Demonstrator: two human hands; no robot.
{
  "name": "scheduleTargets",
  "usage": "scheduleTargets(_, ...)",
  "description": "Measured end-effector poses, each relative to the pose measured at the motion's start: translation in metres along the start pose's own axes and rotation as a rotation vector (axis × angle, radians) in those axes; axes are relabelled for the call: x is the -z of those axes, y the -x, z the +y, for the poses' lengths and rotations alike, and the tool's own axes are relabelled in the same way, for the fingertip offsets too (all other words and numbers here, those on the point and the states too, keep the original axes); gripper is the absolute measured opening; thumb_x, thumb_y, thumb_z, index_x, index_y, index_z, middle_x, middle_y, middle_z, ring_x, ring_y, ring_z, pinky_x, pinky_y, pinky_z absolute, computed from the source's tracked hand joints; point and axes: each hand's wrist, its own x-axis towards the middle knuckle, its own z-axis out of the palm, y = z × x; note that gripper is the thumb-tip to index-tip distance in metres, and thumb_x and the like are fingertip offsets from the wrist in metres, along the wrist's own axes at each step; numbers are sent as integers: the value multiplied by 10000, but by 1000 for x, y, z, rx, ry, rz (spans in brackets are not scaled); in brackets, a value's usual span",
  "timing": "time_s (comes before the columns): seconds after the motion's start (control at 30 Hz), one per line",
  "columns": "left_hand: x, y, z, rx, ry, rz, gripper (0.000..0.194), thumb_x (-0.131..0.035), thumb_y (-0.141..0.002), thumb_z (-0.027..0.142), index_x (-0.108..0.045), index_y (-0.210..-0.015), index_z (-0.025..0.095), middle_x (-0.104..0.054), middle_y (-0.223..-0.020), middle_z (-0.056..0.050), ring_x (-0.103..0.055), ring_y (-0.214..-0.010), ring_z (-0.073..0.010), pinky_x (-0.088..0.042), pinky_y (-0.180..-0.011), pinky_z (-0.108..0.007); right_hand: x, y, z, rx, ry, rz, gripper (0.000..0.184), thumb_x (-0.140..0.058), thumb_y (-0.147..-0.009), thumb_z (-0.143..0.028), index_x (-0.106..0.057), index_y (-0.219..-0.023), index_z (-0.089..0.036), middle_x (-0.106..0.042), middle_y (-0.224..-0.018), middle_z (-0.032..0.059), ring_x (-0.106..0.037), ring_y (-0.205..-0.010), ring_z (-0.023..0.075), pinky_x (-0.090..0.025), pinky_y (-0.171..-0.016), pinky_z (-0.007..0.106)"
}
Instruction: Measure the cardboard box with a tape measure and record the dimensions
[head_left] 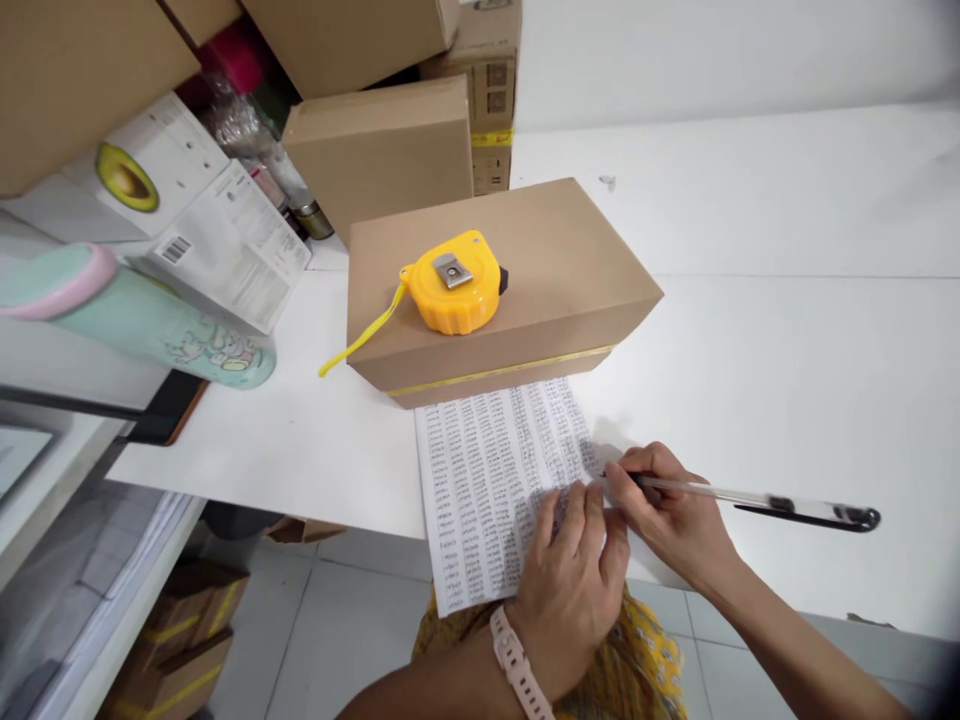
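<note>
My right hand (pixel 671 510) pinches a clear pen (pixel 739 493) with a black cap end, its tip down at the right edge of a sheet of paper (pixel 487 500). Columns of small handwriting cover the sheet, which hangs partly over the table's front edge. My left hand (pixel 574 590) lies with fingers stretched out on the paper's lower right, pressing it, a pink band round the wrist. Beyond the sheet stands a closed brown cardboard box (pixel 540 255), covering the paper's far end. On top of it rests a yellow tape measure (pixel 457 285) with a yellow strap.
More cardboard boxes (pixel 390 150) are stacked behind. At the left, a mint-green bottle (pixel 172 325) leans beside a white box with an avocado picture (pixel 157 180). White table surface (pixel 780 400) extends to the right. Several boxes (pixel 180 640) sit low at the left.
</note>
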Motion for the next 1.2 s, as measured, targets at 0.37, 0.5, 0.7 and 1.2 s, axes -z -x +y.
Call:
scheduleTargets(0.37,2,-1,-2,10,3,12,314,-427,-995,156,-668,-1194,120,-693,-1267,-116,-589,-1251,-255,-473,-1066,-433,-2,2,7,-36,37,-33,201,-608,-943,-371,-541,-801,-247,-559,-640,-24,-504,-510,123,-418,-471,256)
scheduleTargets(0.5,3,-3,-2,13,10,23,314,-424,-995,147,-674,-1183,120,-700,-1251,-113,-594,-1236,-258,-473,-1058,-438,-1,2,6,-39,27,-38,207,-602,-947,-372,-542,-794,-247,-558,-637,-25,-513,-518,126,-426,-478,254)
scheduleTargets(0.7,5,-5,-2,20,7,19,313,-417,-1003,151,-674,-1179,122,-703,-1248,-106,-599,-1229,-253,-481,-1049,-433,-2,1,6,-23,51,-45,200,-604,-944,-368,-544,-797,-247,-576,-646,-18,-520,-531,133,-434,-488,259)
scheduleTargets(1.2,3,-5,-2,1,10,17,282,-440,-998,138,-659,-1173,109,-698,-1248,-120,-601,-1228,-259,-486,-1035,-456,-1,0,8,-27,6,-26,222,-585,-949,-350,-505,-771,-246,-529,-622,-32,-483,-503,120,-395,-456,250)
